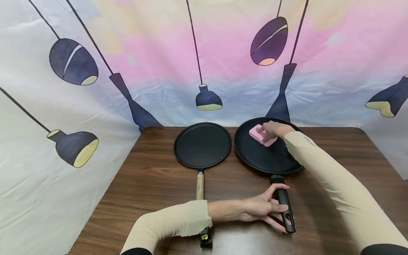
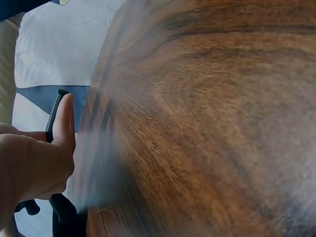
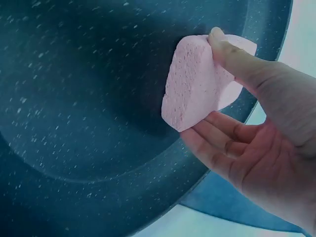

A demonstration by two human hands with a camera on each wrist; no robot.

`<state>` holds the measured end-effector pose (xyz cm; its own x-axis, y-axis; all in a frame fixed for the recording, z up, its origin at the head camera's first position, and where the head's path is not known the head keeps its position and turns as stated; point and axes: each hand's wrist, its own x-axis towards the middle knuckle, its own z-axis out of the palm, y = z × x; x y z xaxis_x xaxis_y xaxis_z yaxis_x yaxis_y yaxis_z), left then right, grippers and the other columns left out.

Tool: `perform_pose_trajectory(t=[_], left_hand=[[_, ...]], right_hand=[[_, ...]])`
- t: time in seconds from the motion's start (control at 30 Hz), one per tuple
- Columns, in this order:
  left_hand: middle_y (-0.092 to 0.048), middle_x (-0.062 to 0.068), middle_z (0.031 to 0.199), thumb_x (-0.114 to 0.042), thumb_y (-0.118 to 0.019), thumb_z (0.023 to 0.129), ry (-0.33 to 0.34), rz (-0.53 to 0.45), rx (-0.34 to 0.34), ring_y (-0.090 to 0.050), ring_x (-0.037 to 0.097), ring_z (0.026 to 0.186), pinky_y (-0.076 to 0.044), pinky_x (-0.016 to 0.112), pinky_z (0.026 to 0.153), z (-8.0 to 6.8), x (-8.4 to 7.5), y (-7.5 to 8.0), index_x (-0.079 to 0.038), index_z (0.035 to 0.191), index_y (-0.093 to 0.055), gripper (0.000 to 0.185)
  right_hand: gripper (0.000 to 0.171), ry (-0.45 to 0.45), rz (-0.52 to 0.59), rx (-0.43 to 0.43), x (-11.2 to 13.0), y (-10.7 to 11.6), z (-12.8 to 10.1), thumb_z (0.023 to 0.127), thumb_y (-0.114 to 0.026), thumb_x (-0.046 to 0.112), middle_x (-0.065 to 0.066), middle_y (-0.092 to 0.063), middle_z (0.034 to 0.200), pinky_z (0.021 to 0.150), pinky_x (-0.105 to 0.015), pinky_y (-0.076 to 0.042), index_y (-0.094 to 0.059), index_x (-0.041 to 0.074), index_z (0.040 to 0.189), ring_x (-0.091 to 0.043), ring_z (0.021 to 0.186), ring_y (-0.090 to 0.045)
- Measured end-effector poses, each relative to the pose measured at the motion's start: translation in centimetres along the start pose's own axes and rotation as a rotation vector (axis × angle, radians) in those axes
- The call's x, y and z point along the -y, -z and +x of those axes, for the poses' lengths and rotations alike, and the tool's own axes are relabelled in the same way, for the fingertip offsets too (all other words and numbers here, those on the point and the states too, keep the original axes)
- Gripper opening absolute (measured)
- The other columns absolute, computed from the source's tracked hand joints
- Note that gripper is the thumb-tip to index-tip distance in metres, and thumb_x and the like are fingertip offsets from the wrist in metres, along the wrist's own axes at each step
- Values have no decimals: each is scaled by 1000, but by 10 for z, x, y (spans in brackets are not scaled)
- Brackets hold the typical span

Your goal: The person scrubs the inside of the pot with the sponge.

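Note:
My right hand (image 1: pixel 272 129) pinches a pink sponge (image 1: pixel 262 136) between thumb and fingers, over the inside of a large black frying pan (image 1: pixel 258 156). In the right wrist view the sponge (image 3: pixel 190 84) is squeezed into a bend, close against the speckled pan surface (image 3: pixel 89 89). Down at the front, my left hand (image 1: pixel 262 207) grips the pan's black handle (image 1: pixel 283 198), its thumb lying across the top and fingers around the side. Only part of the left hand (image 2: pixel 39 158) shows at the edge of the left wrist view.
Left of the frying pan lies a flat black griddle pan (image 1: pixel 203 145) with a wooden handle (image 1: pixel 200 186); my left forearm crosses over that handle. Both pans are on a brown wooden table (image 1: pixel 153 184). A patterned cloth (image 1: pixel 159 63) with painted lamps hangs behind.

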<state>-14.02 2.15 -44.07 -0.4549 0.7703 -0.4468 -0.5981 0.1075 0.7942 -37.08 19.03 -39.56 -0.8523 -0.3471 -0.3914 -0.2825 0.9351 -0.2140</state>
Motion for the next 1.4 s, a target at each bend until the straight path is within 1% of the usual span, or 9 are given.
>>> perform_pose_trajectory(t=[0.2, 0.4, 0.47, 0.63, 0.77, 0.87, 1.07, 1.27, 1.4], left_hand=[[-60, 13, 107, -4, -46, 108, 13, -3, 22, -48, 61, 130, -44, 69, 106, -1, -4, 1, -42, 143, -35, 53], [-60, 13, 108, -4, -46, 108, 23, -1, 30, -48, 59, 131, -44, 69, 106, 1, -5, 1, -41, 147, -33, 55], [-60, 13, 108, -4, -46, 108, 21, 2, 25, -50, 59, 130, -45, 69, 106, 1, -5, 1, -41, 146, -33, 55], [-60, 15, 108, -4, -47, 108, 22, 7, 13, -52, 59, 128, -47, 69, 104, 0, -4, 2, -42, 143, -35, 53], [-59, 16, 109, -4, -47, 108, 18, -1, 9, -52, 60, 128, -47, 70, 103, 1, -3, 2, -43, 141, -36, 53], [-59, 17, 108, -4, -47, 107, 16, -4, 7, -51, 60, 127, -46, 70, 103, 2, -4, 1, -43, 141, -37, 53], [-58, 18, 108, -4, -47, 107, 13, -4, -3, -52, 61, 126, -47, 70, 103, 3, -6, 0, -42, 141, -37, 52], [-57, 18, 110, -4, -47, 107, 19, -19, 4, -51, 59, 128, -46, 69, 104, 2, -6, 0, -42, 141, -37, 52], [-58, 16, 111, -3, -47, 107, 22, -19, 23, -50, 59, 130, -45, 69, 106, 1, -6, 0, -41, 145, -34, 55]], right_hand=[[67, 17, -51, -8, 10, -4, 2, 93, -76, 23, -31, -46, 151, 103, -49, -50, -47, 7, 152, -36, 122, -53], [68, 117, -141, -29, 30, -14, -9, 93, -77, 29, -28, -53, 146, 95, -45, -48, -49, 12, 152, -33, 110, -54], [67, 147, -164, -32, 35, -18, -13, 93, -77, 29, -27, -55, 144, 95, -44, -49, -50, 13, 152, -32, 109, -54], [66, 209, -217, -31, 41, -28, -26, 92, -78, 31, -27, -56, 142, 101, -46, -51, -51, 16, 151, -34, 118, -56], [67, 252, -250, -34, 41, -32, -41, 90, -80, 32, -27, -57, 140, 105, -49, -53, -53, 19, 150, -35, 117, -59], [67, 275, -263, -43, 40, -34, -51, 88, -82, 31, -26, -60, 135, 105, -51, -54, -56, 19, 148, -33, 110, -62], [68, 311, -266, -50, 36, -37, -62, 84, -86, 28, -20, -65, 122, 92, -44, -60, -58, 20, 146, -24, 95, -62], [68, 331, -204, -79, 30, -39, -63, 81, -88, 25, -19, -67, 122, 90, -41, -60, -61, 19, 143, -22, 97, -64], [66, 343, -200, -118, 28, -37, -55, 80, -89, 25, -18, -69, 123, 88, -42, -59, -63, 19, 141, -27, 101, -65]])
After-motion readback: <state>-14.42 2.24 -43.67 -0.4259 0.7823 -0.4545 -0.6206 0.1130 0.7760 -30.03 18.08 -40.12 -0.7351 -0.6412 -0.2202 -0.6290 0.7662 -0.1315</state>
